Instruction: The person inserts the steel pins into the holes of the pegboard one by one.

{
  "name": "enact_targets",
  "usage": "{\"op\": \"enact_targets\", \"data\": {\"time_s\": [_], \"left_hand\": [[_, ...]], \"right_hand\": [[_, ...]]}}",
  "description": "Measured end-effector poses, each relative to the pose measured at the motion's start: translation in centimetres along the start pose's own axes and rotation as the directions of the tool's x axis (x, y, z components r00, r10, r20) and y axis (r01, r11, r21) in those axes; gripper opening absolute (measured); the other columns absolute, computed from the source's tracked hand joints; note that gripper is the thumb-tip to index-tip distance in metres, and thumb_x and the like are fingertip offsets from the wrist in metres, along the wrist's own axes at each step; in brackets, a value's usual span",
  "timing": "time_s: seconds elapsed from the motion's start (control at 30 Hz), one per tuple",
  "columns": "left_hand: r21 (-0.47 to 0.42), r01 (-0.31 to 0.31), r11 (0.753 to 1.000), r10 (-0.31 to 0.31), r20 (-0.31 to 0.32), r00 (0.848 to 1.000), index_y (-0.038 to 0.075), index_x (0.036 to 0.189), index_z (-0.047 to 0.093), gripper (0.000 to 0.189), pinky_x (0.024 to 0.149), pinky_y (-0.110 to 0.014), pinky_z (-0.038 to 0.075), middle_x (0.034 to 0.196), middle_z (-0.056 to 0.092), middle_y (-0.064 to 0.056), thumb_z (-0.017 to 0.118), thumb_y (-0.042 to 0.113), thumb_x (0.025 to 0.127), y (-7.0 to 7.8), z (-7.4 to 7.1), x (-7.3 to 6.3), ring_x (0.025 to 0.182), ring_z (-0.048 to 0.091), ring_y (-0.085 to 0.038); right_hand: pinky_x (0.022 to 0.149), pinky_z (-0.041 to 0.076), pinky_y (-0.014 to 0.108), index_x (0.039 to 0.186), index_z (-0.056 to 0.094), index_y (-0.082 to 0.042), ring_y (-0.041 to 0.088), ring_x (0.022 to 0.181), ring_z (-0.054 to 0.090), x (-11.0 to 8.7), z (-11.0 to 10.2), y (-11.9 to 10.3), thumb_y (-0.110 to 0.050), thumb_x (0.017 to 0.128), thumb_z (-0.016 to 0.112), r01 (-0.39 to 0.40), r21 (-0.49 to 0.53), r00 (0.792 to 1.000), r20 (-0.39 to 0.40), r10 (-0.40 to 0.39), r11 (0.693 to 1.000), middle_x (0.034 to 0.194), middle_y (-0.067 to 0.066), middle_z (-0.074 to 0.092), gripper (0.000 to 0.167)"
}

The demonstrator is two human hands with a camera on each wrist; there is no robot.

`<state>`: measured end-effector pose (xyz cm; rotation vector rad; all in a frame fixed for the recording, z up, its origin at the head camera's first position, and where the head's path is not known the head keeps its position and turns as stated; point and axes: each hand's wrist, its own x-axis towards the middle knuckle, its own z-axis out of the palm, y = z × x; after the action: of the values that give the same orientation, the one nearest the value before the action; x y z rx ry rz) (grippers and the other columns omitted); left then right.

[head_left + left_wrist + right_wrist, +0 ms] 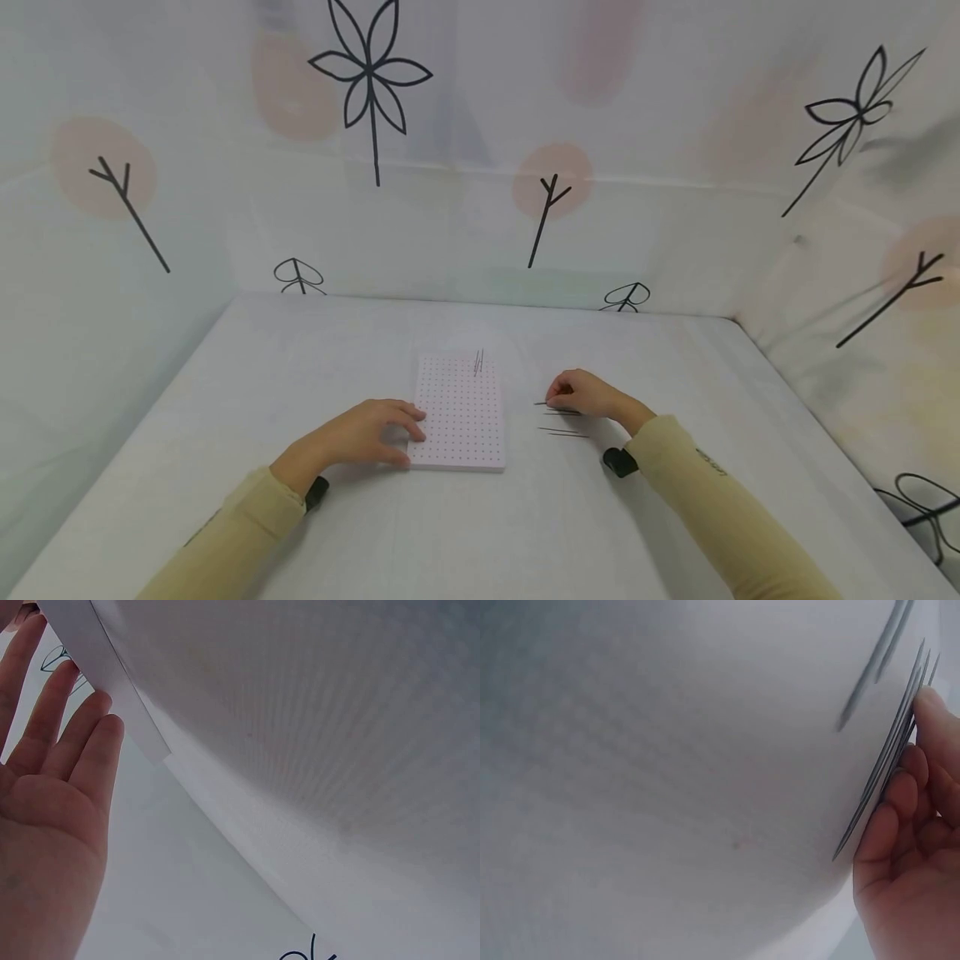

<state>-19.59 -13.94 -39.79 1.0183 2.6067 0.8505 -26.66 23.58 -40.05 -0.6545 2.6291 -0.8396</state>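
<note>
A white board dotted with rows of small holes lies flat on the table. Two thin dark needles stand up from its far right part. My left hand rests its fingertips against the board's left side, fingers spread and loosely extended; the left wrist view shows the fingers along the board's edge. To the right of the board, my right hand pinches a thin dark needle between thumb and fingertips, low over the table. More needles lie beside those fingers.
Two more needles lie nearer to me on the white tablecloth. A printed white curtain rises behind the table, and others flank it. Dark wrist devices sit under both sleeves.
</note>
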Motion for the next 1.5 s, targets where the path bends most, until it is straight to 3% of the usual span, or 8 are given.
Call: {"op": "enact_targets", "data": {"time_s": [0.17, 0.47, 0.67, 0.9, 1.5], "left_hand": [[0.001, 0.014, 1.000, -0.014, 0.002, 1.000, 0.019, 0.098, 0.071, 0.027, 0.102, -0.049, 0.033, 0.125, 0.057, -0.003, 0.080, 0.020, 0.073, 0.2, 0.0, 0.0, 0.124, 0.044, -0.028], [-0.002, 0.028, 1.000, -0.028, 0.000, 1.000, 0.019, 0.098, 0.071, 0.027, 0.103, -0.049, 0.033, 0.126, 0.057, -0.002, 0.080, 0.019, 0.073, 0.3, 0.0, 0.0, 0.124, 0.044, -0.028], [-0.014, 0.054, 0.998, -0.054, 0.001, 0.999, 0.019, 0.099, 0.071, 0.027, 0.104, -0.048, 0.032, 0.127, 0.056, -0.001, 0.079, 0.018, 0.073, 0.6, 0.0, 0.0, 0.126, 0.042, -0.026], [-0.004, 0.050, 0.999, -0.050, 0.001, 0.999, 0.018, 0.098, 0.071, 0.027, 0.103, -0.048, 0.032, 0.126, 0.057, -0.001, 0.080, 0.018, 0.073, 0.6, 0.0, 0.0, 0.125, 0.043, -0.027], [-0.012, 0.051, 0.999, -0.051, 0.005, 0.999, 0.019, 0.098, 0.071, 0.027, 0.103, -0.048, 0.032, 0.127, 0.056, -0.001, 0.080, 0.018, 0.073, 0.6, 0.0, -0.1, 0.126, 0.042, -0.027]], "right_hand": [[0.070, 0.043, 0.030, 0.088, 0.061, -0.003, 0.014, 0.076, 0.049, -0.1, 0.0, 0.1, -0.009, 0.091, 0.059, 0.004, 0.008, 1.000, -0.009, -0.004, 1.000, 0.082, 0.000, 0.057, 0.007], [0.072, 0.044, 0.032, 0.092, 0.060, -0.004, 0.017, 0.080, 0.050, 0.0, 0.1, 0.1, -0.008, 0.091, 0.059, 0.026, 0.022, 0.994, -0.105, -0.023, 0.999, 0.085, 0.002, 0.058, 0.003], [0.073, 0.046, 0.031, 0.100, 0.065, -0.006, 0.017, 0.080, 0.051, 0.2, 0.0, -0.1, -0.007, 0.090, 0.059, 0.028, 0.011, 0.986, -0.167, -0.026, 1.000, 0.090, 0.001, 0.060, 0.011], [0.066, 0.048, 0.030, 0.100, 0.064, -0.004, 0.018, 0.074, 0.054, 0.2, 0.0, -1.0, -0.008, 0.089, 0.063, 0.026, 0.082, 0.980, -0.199, -0.009, 0.996, 0.082, 0.002, 0.059, 0.013], [0.073, 0.052, 0.034, 0.097, 0.062, -0.003, 0.021, 0.080, 0.063, 1.2, 0.9, -2.9, -0.013, 0.087, 0.066, 0.065, 0.236, 0.975, -0.222, -0.011, 0.970, 0.089, 0.007, 0.064, 0.015]]}}
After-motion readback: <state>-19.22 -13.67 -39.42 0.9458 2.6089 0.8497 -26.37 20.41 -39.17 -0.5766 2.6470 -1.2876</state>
